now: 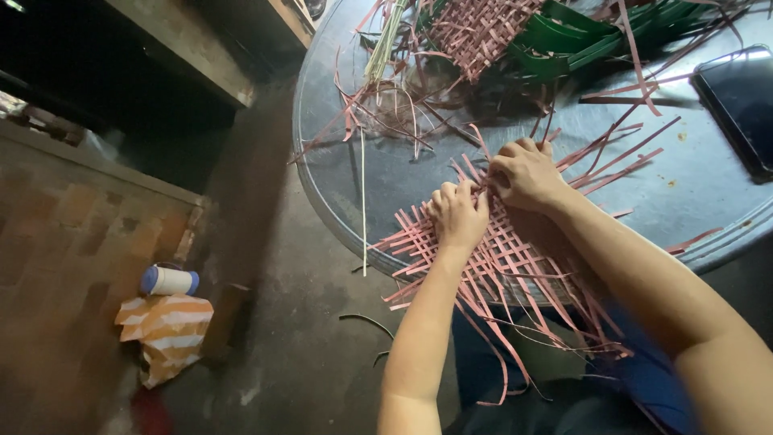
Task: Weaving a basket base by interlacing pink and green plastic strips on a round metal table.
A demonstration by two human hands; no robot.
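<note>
We had both hands on the pink mat (499,258), which lay at the near edge of the round metal table (692,193) w/ loose ends hanging over our lap. Left hand (457,213) was curled, fingers pinching strips at the mat's far side. Right hand (525,173) sat just beside it, nearly touching, also closed on strips. A 2nd woven piece (479,32) and green strips (580,40) lay at the far edge; dark tray (741,105) at the right edge. Spool (169,281) & striped bag (165,330) lay on the floor, left.
</note>
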